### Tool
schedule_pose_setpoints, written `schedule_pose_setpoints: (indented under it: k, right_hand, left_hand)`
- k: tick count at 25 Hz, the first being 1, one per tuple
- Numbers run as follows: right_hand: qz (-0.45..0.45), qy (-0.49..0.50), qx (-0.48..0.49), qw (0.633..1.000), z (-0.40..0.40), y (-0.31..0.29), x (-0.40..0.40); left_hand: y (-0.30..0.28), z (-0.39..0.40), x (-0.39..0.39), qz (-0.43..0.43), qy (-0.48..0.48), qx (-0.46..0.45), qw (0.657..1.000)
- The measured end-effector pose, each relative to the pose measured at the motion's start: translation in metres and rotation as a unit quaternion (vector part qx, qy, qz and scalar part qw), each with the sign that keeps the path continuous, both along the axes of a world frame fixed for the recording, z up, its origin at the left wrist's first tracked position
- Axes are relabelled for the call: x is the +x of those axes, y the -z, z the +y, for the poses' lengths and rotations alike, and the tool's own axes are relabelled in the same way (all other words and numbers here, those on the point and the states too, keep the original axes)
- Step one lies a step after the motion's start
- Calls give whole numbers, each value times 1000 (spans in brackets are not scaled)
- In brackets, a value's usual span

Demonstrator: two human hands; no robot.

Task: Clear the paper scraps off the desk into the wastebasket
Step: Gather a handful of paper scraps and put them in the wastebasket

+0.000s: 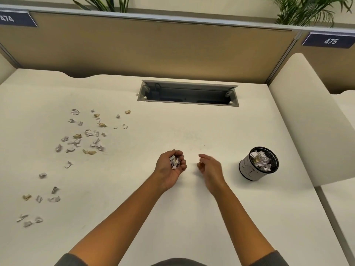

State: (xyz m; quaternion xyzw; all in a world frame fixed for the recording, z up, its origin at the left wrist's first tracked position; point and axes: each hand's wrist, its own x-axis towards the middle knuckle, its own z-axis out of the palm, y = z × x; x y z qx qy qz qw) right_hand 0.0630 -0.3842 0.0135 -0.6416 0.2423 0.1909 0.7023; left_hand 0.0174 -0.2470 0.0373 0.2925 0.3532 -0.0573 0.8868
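Note:
My left hand (pixel 169 166) is cupped palm-up over the middle of the desk, holding a small heap of white paper scraps (pixel 174 161). My right hand (pixel 209 166) hovers just to its right, fingers loosely curled and apart, with nothing in it. A small black mesh wastebasket (pixel 258 164) with a white paper band stands to the right of my right hand, filled near its rim with crumpled paper. Several white and tan paper scraps (pixel 86 135) lie scattered on the left half of the desk, with more scraps (pixel 38 198) toward the front left.
The cream desk (pixel 192 208) has an open grey cable tray (pixel 188 94) set into its back middle. A tan partition wall runs behind, and a curved cream divider (pixel 307 121) bounds the right side just beyond the wastebasket.

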Motion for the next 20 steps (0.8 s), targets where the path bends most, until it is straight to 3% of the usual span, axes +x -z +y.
schedule_pose_setpoints:
  k: [2, 5, 7, 10, 12, 15, 20]
  right_hand:
    - [127, 83, 270, 951, 16, -3, -16]
    - [204, 162, 523, 811, 28, -9, -29]
    - [216, 202, 633, 716, 32, -17, -33]
    - [204, 194, 712, 644, 32, -22, -36]
    - [208, 188, 689, 668, 28, -23, -32]
    - [173, 224, 580, 764, 15, -24, -20]
    - [25, 239, 532, 812, -31, -55, 12]
  left_hand:
    - [-5, -13, 4, -15, -11, 46, 999]
    - [-13, -37, 5, -39, -35, 100, 994]
    - [-20, -51, 2, -63, -44, 115, 990]
    - [-28, -64, -1, -117, -36, 153, 981]
    - [-35, -67, -3, -157, -36, 153, 975]
    - [-39, -60, -1, -199, -43, 163, 965]
    - [-27, -44, 3, -184, -28, 226, 956]
